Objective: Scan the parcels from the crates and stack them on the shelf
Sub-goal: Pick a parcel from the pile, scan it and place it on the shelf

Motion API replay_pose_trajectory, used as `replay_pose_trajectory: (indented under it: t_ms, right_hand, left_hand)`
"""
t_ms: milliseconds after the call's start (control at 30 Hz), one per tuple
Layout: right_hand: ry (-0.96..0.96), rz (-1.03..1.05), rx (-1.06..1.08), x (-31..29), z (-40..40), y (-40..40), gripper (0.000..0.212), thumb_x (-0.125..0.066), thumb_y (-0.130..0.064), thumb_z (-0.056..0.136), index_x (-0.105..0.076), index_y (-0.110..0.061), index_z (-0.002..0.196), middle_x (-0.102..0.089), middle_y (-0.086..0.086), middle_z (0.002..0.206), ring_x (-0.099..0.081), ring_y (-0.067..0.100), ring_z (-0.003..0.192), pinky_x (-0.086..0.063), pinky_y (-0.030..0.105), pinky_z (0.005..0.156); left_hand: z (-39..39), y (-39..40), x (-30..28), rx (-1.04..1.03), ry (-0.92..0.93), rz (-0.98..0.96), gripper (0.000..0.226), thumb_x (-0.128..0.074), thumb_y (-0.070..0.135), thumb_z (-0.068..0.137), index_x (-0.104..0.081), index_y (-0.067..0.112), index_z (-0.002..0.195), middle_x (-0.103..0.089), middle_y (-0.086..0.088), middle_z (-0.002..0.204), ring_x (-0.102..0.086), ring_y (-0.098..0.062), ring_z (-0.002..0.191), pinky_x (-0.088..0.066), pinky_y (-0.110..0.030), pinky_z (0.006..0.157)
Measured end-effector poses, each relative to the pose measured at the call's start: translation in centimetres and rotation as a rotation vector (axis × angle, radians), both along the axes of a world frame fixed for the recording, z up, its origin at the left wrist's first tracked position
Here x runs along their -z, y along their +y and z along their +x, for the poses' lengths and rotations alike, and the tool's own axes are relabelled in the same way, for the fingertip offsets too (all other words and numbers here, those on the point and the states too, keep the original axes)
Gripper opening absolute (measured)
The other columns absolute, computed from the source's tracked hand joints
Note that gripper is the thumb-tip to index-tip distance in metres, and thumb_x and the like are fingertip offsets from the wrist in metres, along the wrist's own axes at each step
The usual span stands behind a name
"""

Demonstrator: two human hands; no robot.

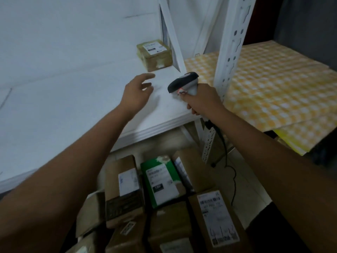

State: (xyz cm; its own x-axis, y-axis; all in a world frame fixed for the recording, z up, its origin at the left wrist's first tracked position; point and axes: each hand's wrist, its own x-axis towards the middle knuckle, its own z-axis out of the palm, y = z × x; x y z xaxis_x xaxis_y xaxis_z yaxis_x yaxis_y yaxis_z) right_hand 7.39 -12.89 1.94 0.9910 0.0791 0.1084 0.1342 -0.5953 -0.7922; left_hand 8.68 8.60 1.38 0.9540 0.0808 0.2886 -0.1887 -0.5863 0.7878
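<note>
The left hand [139, 92] hovers over the white shelf [54, 99] with its grip apart and empty, fingers relaxed, the placed parcel [154, 55] lying beyond and to the right of the fingertips at the shelf's back corner, apart from them. To the right, the right hand [202, 99] has its grip clamped on the scanner [183, 83]. For the next step, likely fetching another parcel, lower the empty hand to the parcels [160, 198] below the shelf edge, select one with its label up, and aim the scanner squarely at the barcode.

Both arms reach forward. The left hand [139, 90] is held out with fingers loosely spread, gripping nothing. The right hand [204, 99] is curled tight around a handle.
</note>
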Motion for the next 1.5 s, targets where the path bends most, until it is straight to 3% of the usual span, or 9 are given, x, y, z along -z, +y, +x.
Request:
replay_pose_trajectory:
  t_ms: [233,333,433,567,733,867,1000,1133,1500]
  right_hand:
    - [0.085,0.097,-0.113,2.2,-9.4,1.4,0.030,-0.069,-0.040,0.088,-0.067,-0.010,0.085,-0.067,0.001,0.063,-0.061,0.008,0.047,-0.049,0.024,0.052]
    - [0.091,0.070,-0.145,4.0,-12.4,2.2,0.028,-0.067,-0.039,0.089,-0.065,-0.012,0.085,-0.065,-0.003,0.064,-0.062,0.007,0.053,-0.048,0.025,0.056]
    - [0.079,-0.085,-0.149,5.5,-14.0,2.6,0.028,-0.065,-0.046,0.088,-0.063,-0.018,0.088,-0.065,-0.002,0.073,-0.065,0.016,0.070,-0.050,0.029,0.064]
    - [0.095,-0.154,-0.174,6.3,-15.3,3.2,0.051,-0.058,-0.061,0.080,-0.066,-0.017,0.103,-0.070,0.005,0.088,-0.067,0.024,0.080,-0.058,0.043,0.077]
    - [0.114,-0.230,-0.184,7.2,-16.0,3.7,0.064,-0.043,-0.081,0.063,-0.062,-0.026,0.090,-0.070,0.000,0.081,-0.068,0.022,0.075,-0.058,0.044,0.075]
    - [0.130,-0.217,-0.196,8.2,-15.8,3.6,0.058,-0.043,-0.082,0.063,-0.058,-0.027,0.077,-0.069,-0.003,0.073,-0.068,0.018,0.069,-0.059,0.044,0.072]
    - [0.136,-0.154,-0.172,8.3,-15.6,3.4,0.035,-0.063,-0.060,0.082,-0.062,-0.025,0.086,-0.070,0.001,0.082,-0.068,0.022,0.078,-0.058,0.043,0.077]
    - [0.104,-0.073,-0.125,8.8,-14.9,3.4,0.032,-0.065,-0.048,0.089,-0.065,-0.017,0.099,-0.069,0.005,0.089,-0.066,0.022,0.083,-0.052,0.031,0.072]
    - [-0.093,0.169,0.119,7.4,-14.2,1.5,0.033,-0.066,-0.041,0.091,-0.066,-0.009,0.082,-0.069,0.005,0.070,-0.066,0.019,0.062,-0.053,0.030,0.060]
  left_hand:
    - [-16.6,2.5,4.2,-0.121,0.142,-0.088,0.021,-0.059,0.011,0.098,-0.071,0.024,0.110,-0.072,0.006,0.112,-0.067,-0.010,0.106,-0.050,-0.026,0.097]
    - [-20.8,4.0,8.0,-0.290,0.384,0.018,0.027,-0.058,0.018,0.100,-0.064,0.016,0.126,-0.065,-0.007,0.126,-0.061,-0.025,0.118,-0.045,-0.029,0.098]
    - [-23.5,6.5,12.7,-0.416,0.729,0.030,0.055,-0.055,0.044,0.098,-0.051,0.007,0.138,-0.056,-0.015,0.135,-0.057,-0.035,0.121,-0.047,-0.044,0.102]
    - [-24.7,10.3,18.9,-0.483,0.899,0.229,0.083,-0.037,0.090,0.065,-0.067,0.029,0.112,-0.071,-0.004,0.109,-0.065,-0.026,0.101,-0.051,-0.042,0.095]
    - [-26.1,8.7,17.2,-0.408,0.867,-0.119,0.054,-0.065,0.062,0.084,-0.068,0.018,0.115,-0.071,-0.006,0.109,-0.065,-0.023,0.099,-0.052,-0.037,0.094]
    - [-25.7,7.8,15.4,-0.379,0.883,-0.267,0.018,-0.061,0.029,0.098,-0.061,0.011,0.100,-0.061,-0.001,0.083,-0.057,-0.013,0.076,-0.044,-0.023,0.064]
    - [-25.3,9.3,14.4,-0.377,0.907,-0.472,0.040,-0.068,0.040,0.092,-0.067,0.003,0.107,-0.074,-0.016,0.095,-0.071,-0.034,0.092,-0.057,-0.047,0.089]
    - [-25.6,10.4,13.3,-0.271,0.809,-0.606,0.039,-0.071,0.029,0.090,-0.066,-0.002,0.113,-0.074,-0.022,0.102,-0.072,-0.035,0.093,-0.055,-0.048,0.094]
    - [-26.2,7.7,6.8,0.044,0.633,-0.803,0.028,-0.067,0.019,0.091,-0.068,0.002,0.113,-0.073,-0.021,0.100,-0.073,-0.021,0.078,-0.062,-0.028,0.066]
